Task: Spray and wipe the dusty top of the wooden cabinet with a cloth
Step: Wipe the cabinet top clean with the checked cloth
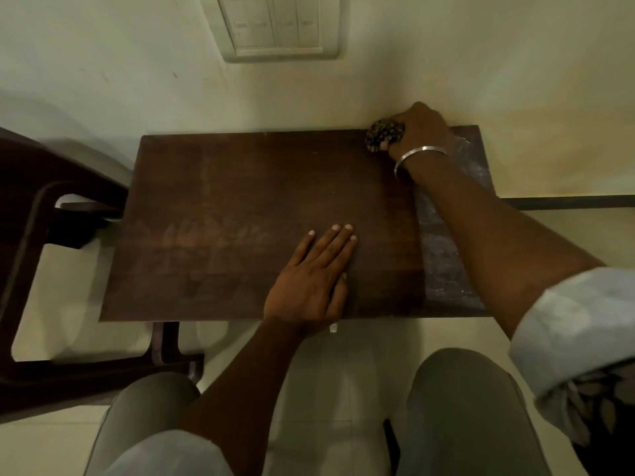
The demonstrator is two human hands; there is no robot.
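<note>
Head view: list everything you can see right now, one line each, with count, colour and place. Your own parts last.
cabinet top: one, dark brown wood, centre, against the wall; a pale dusty strip remains along its right end.
cloth: one, dark patterned, bunched at the far right corner of the cabinet top.
chair: one, dark brown, left of the cabinet.
switch panel: one, white, on the wall above.
wall: cream, behind the cabinet.
floor: pale tiles, below.
bangle: one, silver, on the right wrist.
left hand: flat on the near edge of the cabinet top, empty.
right hand: closed on the cloth.
knees: two, grey trousers, bottom.
</note>
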